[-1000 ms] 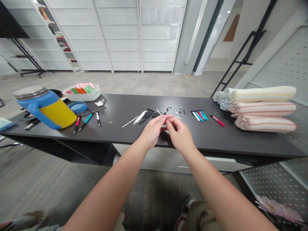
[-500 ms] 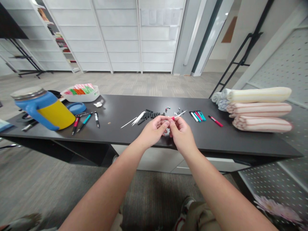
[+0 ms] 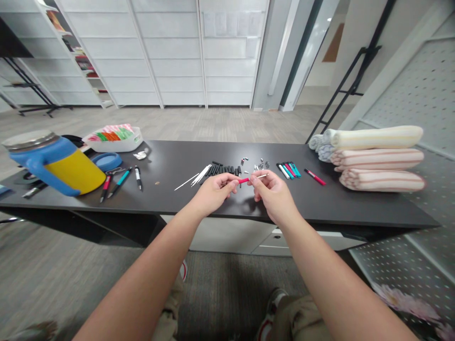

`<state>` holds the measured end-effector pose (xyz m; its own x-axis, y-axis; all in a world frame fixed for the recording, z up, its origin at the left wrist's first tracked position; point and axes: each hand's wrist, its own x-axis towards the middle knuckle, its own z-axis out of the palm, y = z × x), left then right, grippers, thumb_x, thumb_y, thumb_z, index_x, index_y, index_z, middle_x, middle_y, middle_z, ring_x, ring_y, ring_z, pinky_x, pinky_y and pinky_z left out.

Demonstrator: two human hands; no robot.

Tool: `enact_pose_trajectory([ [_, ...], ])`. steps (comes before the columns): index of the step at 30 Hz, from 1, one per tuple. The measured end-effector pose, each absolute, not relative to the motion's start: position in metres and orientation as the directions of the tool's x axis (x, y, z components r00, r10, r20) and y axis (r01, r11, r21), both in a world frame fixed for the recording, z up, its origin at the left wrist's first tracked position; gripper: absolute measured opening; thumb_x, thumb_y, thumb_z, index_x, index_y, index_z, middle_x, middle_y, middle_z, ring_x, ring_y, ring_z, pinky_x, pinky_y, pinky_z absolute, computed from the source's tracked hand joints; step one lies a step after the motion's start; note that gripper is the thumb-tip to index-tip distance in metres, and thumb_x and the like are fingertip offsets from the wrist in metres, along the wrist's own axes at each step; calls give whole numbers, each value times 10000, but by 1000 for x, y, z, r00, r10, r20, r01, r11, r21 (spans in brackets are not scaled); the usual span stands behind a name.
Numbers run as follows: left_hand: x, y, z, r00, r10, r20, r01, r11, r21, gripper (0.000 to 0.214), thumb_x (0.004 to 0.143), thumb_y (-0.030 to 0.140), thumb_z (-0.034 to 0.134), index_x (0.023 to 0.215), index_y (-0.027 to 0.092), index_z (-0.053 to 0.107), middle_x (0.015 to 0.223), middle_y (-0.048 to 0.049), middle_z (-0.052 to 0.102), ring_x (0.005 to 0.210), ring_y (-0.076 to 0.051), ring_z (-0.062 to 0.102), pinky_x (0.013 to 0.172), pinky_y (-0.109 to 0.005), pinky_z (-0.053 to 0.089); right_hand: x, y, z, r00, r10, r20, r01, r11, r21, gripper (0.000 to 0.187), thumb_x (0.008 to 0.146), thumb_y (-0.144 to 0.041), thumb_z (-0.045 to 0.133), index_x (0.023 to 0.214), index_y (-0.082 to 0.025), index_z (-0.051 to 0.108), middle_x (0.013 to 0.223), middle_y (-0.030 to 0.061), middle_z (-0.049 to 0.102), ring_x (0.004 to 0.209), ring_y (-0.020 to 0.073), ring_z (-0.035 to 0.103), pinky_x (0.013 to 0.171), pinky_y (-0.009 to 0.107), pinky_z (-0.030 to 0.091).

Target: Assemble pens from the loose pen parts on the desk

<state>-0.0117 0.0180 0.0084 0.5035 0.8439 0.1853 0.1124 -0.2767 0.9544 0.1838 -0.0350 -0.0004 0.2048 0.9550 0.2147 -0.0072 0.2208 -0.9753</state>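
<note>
My left hand (image 3: 217,188) is closed around a red pen barrel (image 3: 243,180), held level just above the desk. The fingers of my right hand (image 3: 273,192) pinch a thin pale pen refill (image 3: 263,175) close to the barrel's right end. Whether the refill is inside the barrel is hidden by my fingers. Behind my left hand lie white refills (image 3: 202,175) and a row of short black pen parts (image 3: 223,169). Small silvery parts (image 3: 262,164) are scattered beyond my right hand. To the right are several coloured pen barrels (image 3: 288,170) side by side.
A red and black pen (image 3: 314,176) lies near rolled towels (image 3: 382,158) on the right. On the left stand a blue and yellow mug (image 3: 59,163), a white basket (image 3: 133,140) of wrapped items, a blue lid (image 3: 106,162) and pens (image 3: 120,182). The desk edge (image 3: 142,209) runs in front.
My hands have moved apart, the left one leftward, so more of the red barrel shows between them. The refill end points right at a flatter angle. The view has shifted slightly.
</note>
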Motion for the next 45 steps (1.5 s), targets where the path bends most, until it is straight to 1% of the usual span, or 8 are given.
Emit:
enact_pose_trajectory([
  [5,-13,18,8,508,845,166,127,-264,956,319,973,454,650,1127,206,778,851,-25,721,675,-138,572,684,-280,457,184,-34,0,219,958,185,-112,213,-971,344,842,-506,851,933,-204,714,840,28,748,527,102,506,499,259,437],
  [9,-13,20,6,461,875,147,56,-194,979,313,961,471,670,1068,196,775,822,-17,697,661,-128,555,680,-277,442,188,-35,-1,140,980,139,-161,161,-974,335,798,-450,909,977,-203,770,842,30,763,619,127,616,578,264,503],
  [13,-13,22,4,442,886,138,-35,-137,990,302,932,471,710,1003,185,773,790,-9,666,659,-121,538,676,-271,429,191,-37,-1,105,989,108,-139,122,-983,366,787,-470,917,1004,-201,800,894,62,793,716,164,690,622,280,537],
  [16,-13,22,3,449,884,131,-51,-121,991,312,924,484,719,973,179,763,767,-2,646,660,-118,531,673,-266,424,191,-37,-2,128,982,138,-109,153,-982,342,801,-481,904,967,-198,806,889,67,792,675,152,663,600,280,529],
  [22,-14,22,4,488,864,125,-39,-122,992,323,913,482,732,974,165,746,754,17,616,649,-103,498,656,-252,411,191,-36,-6,212,954,212,-59,230,-972,304,805,-466,909,932,-204,822,755,22,724,598,132,597,548,266,484],
  [28,-12,22,4,481,868,125,-83,-98,992,312,914,471,728,959,163,733,714,27,590,635,-97,482,634,-247,390,190,-37,-4,188,957,220,20,220,-975,297,833,-473,884,956,-206,839,761,29,723,588,124,575,549,266,463],
  [36,-14,23,2,483,866,132,-75,-109,991,308,930,464,719,969,158,727,718,24,595,637,-98,487,636,-246,395,192,-36,-1,134,978,158,-82,170,-982,299,801,-468,903,920,-201,839,858,62,780,578,109,527,523,252,426],
  [45,-14,21,4,496,860,122,-58,-108,992,321,910,478,746,962,161,736,739,17,606,657,-102,493,650,-249,398,198,-34,1,57,993,102,-192,111,-975,299,775,-460,937,876,-200,828,827,47,766,572,93,494,522,234,407],
])
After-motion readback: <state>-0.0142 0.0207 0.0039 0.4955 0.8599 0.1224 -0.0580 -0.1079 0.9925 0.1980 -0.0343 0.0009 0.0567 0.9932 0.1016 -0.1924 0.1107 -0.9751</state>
